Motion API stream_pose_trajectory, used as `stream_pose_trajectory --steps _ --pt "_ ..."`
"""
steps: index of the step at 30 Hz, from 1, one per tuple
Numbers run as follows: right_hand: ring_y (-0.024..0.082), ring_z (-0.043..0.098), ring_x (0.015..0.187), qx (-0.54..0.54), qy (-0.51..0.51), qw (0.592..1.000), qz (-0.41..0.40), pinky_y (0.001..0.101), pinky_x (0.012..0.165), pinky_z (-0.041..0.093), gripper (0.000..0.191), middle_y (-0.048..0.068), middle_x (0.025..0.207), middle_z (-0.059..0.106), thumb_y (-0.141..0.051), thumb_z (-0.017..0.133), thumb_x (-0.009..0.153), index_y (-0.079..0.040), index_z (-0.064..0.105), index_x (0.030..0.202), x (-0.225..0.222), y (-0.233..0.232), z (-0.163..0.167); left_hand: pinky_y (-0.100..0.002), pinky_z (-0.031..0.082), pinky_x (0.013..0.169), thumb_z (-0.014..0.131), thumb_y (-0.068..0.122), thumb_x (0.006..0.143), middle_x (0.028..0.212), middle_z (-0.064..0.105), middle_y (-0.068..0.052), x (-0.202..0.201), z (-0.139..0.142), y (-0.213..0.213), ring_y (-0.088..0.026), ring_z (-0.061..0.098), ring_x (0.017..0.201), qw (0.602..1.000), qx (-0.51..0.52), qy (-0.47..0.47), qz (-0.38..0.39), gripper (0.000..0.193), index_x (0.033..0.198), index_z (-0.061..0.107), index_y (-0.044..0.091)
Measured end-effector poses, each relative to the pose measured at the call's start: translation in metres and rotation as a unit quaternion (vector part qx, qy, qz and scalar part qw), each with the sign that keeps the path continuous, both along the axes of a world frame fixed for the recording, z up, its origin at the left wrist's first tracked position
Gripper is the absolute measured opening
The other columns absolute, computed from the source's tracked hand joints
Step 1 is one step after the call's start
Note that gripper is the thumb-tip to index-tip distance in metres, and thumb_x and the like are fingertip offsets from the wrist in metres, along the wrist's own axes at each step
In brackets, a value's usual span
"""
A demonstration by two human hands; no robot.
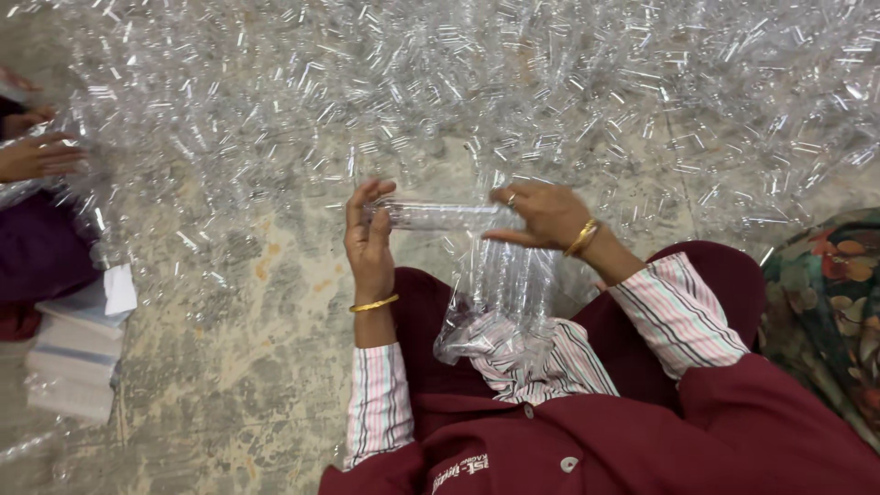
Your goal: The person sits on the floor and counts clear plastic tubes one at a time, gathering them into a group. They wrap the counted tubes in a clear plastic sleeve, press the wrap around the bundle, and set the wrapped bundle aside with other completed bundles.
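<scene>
I hold a clear plastic tube (438,216) level in front of me, one end in each hand. My left hand (368,243) grips its left end with fingers raised. My right hand (543,216) pinches the right end, close to the mouth of a clear plastic bag (500,298) that hangs down into my lap and holds more clear tubes. Both wrists wear gold bangles, and my sleeves are striped under a maroon coat.
A wide heap of clear plastic tubes (477,82) covers the concrete floor ahead. Another person's hands (37,151) work at the far left, beside a stack of white packs (78,353). A floral cloth (825,302) lies at the right.
</scene>
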State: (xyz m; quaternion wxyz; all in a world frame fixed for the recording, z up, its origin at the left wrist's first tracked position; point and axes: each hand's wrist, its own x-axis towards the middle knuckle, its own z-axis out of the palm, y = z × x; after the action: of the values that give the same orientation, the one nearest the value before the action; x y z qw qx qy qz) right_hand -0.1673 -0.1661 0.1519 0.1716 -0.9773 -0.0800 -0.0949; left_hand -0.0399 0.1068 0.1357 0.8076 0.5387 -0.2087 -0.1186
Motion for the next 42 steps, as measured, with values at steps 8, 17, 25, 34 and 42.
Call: stream_pose_trajectory --steps 8,17,25,34,42 --pt "0.014 0.053 0.126 -0.255 -0.363 0.895 -0.042 0.0722 0.117 0.017 0.019 -0.008 0.120 0.058 -0.038 0.077 0.101 -0.035 0.067 0.117 -0.007 0.032 0.063 -0.031 0.056 0.094 0.075 -0.003 0.087 0.121 0.063 -0.008 -0.032 -0.036 0.043 -0.017 0.067 0.110 0.964 0.177 0.051 -0.192 0.056 0.139 0.056 0.001" --pt "0.025 0.030 0.154 -0.149 -0.374 0.895 0.193 0.0734 0.125 -0.001 0.031 -0.002 0.155 0.044 -0.032 0.072 0.106 -0.030 0.062 0.135 -0.052 0.113 0.049 -0.031 0.056 0.093 0.078 0.000 0.083 0.117 0.069 -0.006 -0.072 -0.070 0.037 -0.016 0.067 0.104 0.989 0.093 0.077 -0.081 0.053 0.131 0.055 0.004" --pt "0.048 0.025 0.162 0.084 0.019 0.948 0.306 0.0574 0.133 0.024 0.023 0.024 0.173 0.031 -0.023 0.069 0.096 -0.009 0.055 0.107 -0.098 0.164 -0.010 -0.029 0.051 0.100 0.082 -0.005 0.076 0.119 0.067 -0.001 -0.061 -0.048 0.117 -0.013 0.063 0.111 0.985 0.158 0.063 -0.007 0.060 0.130 0.056 0.006" --pt "0.036 0.063 0.107 0.114 0.184 0.976 -0.011 0.0476 0.093 0.055 0.033 0.015 0.130 0.057 -0.002 0.061 0.085 -0.016 0.074 0.111 -0.083 0.112 -0.038 -0.033 0.051 0.097 0.078 -0.015 0.069 0.115 0.066 -0.006 -0.099 -0.035 0.198 -0.017 0.062 0.109 0.930 0.346 0.027 -0.122 0.059 0.123 0.063 0.004" --pt "0.035 0.070 0.097 0.178 0.067 0.981 0.039 0.0420 0.073 0.059 0.074 0.014 0.134 0.058 0.010 0.054 0.073 -0.013 0.056 0.143 -0.061 0.107 0.018 -0.032 0.054 0.084 0.081 0.004 0.076 0.104 0.073 -0.008 -0.126 -0.002 0.185 -0.019 0.067 0.095 0.829 0.530 0.097 -0.149 0.055 0.125 0.059 0.011"
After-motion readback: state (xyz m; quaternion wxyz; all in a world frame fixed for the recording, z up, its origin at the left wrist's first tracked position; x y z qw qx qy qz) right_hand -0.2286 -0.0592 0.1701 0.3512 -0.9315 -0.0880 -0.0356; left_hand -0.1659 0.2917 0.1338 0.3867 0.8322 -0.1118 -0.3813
